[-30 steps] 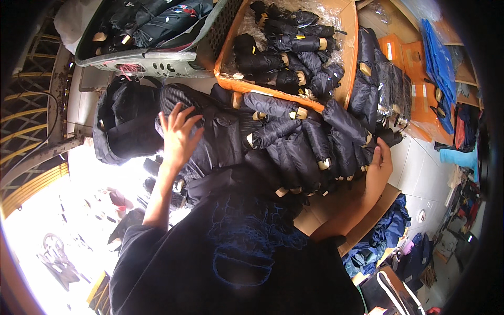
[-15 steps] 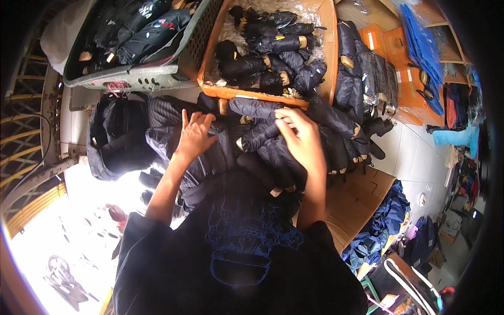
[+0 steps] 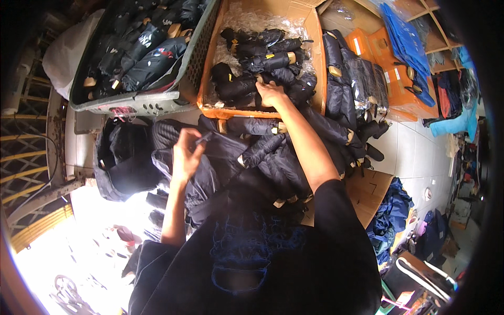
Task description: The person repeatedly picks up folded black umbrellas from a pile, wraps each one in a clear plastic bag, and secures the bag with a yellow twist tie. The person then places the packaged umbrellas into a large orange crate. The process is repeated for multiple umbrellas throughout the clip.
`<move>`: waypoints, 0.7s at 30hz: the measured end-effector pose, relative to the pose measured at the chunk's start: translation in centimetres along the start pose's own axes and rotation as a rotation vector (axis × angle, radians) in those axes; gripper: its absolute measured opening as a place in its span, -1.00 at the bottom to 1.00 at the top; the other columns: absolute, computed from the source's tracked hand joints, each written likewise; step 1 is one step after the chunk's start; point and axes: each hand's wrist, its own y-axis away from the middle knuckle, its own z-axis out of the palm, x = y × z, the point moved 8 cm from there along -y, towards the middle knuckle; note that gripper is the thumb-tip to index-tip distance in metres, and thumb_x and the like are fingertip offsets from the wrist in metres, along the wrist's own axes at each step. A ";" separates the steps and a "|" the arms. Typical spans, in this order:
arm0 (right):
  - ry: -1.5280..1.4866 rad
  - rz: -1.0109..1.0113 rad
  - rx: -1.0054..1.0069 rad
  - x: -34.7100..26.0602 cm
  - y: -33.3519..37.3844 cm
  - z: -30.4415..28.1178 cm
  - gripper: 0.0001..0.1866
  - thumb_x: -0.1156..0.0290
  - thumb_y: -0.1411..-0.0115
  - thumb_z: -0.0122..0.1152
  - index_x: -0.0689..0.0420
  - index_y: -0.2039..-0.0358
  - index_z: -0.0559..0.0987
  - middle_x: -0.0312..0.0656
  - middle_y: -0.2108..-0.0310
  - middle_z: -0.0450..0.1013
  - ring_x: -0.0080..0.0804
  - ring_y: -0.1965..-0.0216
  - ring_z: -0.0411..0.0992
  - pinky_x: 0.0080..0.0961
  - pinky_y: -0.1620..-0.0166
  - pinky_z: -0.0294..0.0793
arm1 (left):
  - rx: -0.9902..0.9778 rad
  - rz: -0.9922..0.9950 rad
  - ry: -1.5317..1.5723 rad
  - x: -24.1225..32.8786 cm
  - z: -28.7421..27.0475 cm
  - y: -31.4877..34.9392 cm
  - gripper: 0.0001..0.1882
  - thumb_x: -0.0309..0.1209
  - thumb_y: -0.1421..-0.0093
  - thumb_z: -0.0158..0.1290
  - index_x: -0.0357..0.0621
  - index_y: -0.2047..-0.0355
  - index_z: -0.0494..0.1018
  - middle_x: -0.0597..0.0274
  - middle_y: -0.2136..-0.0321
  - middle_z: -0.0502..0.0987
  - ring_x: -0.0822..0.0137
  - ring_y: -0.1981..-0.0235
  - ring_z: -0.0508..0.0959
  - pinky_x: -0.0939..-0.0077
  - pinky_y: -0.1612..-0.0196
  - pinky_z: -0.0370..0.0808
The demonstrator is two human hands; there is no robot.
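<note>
Black folded umbrellas (image 3: 270, 63) with pale handles lie in an orange-edged carton (image 3: 226, 113), under and just beyond the fingers of a right hand (image 3: 272, 95) that dips among them; whether those bunched fingers grip a handle or only touch, the view cannot tell. Taking a single umbrella by its handle, fingertips clear of its neighbours, would likely leave the others undisturbed. Nearer the body, the left hand (image 3: 186, 155) appears to pinch a fold of black cloth (image 3: 226, 145) between thumb and fingertips; a light, steady hold should serve there. The right arm stretches forward, slanting inward, while the left forearm stands nearly upright. A loose umbrella pile (image 3: 262, 149) spreads nearer the body than the right fingers, and a grey-green plastic crate (image 3: 157, 98) sits beyond the left ones.
</note>
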 end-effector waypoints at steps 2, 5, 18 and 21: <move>-0.018 0.041 0.065 -0.2 -0.8 0.7 -0.29 0.48 -0.11 0.07 0.02 -0.33 0.19 -0.10 -0.34 0.15 -0.04 -0.34 0.12 0.08 -0.25 0.14 | 0.136 0.039 0.173 0.6 -1.8 0.2 -0.80 -0.58 -0.21 0.11 -0.22 0.16 0.41 0.24 0.22 0.51 0.48 0.20 0.47 0.59 0.10 0.40; 0.170 0.065 0.017 -1.5 -0.7 0.8 -0.45 0.39 -0.22 0.02 -0.07 -0.26 0.32 -0.23 -0.25 0.30 -0.21 -0.30 0.19 0.01 -0.21 0.20 | 0.343 -0.132 0.147 0.0 -4.9 0.9 -0.79 -0.44 -0.26 0.12 -0.24 0.12 0.47 0.37 0.32 0.50 0.58 0.30 0.39 0.67 0.19 0.32; 0.112 0.012 -0.098 1.5 4.7 -4.2 -0.39 0.06 0.23 0.33 0.19 0.17 0.64 0.02 0.09 0.55 -0.17 0.04 0.53 -0.32 0.05 0.54 | 0.603 -0.222 0.481 0.6 -7.0 1.8 -0.80 -0.31 -0.34 0.04 -0.19 0.31 0.49 0.50 0.44 0.43 0.65 0.38 0.33 0.72 0.26 0.27; -0.038 -0.045 0.116 3.3 9.5 -8.5 -0.24 0.08 0.25 0.43 0.28 0.03 0.55 0.09 0.10 0.54 -0.14 0.11 0.56 -0.30 0.04 0.51 | 0.561 -0.157 0.440 0.8 -6.3 1.4 -0.73 -0.29 -0.36 0.02 -0.29 0.21 0.53 0.43 0.34 0.53 0.63 0.28 0.40 0.70 0.12 0.31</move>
